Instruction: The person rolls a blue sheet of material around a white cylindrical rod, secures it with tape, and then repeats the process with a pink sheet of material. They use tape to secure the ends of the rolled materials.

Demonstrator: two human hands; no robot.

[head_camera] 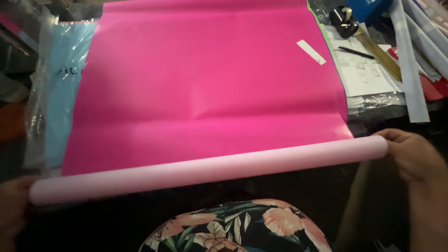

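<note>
A big sheet of bright pink paper lies spread over the work surface, its near edge wound into a pale pink roll that runs from lower left to right. My left hand grips the roll's left end at the frame's edge. My right hand grips its right end. A small white label strip sticks to the sheet at the upper right.
Light blue paper in clear plastic lies under the sheet's left side. At the upper right are printed papers, a black pen, black tape rolls and long white strips. Floral fabric shows below.
</note>
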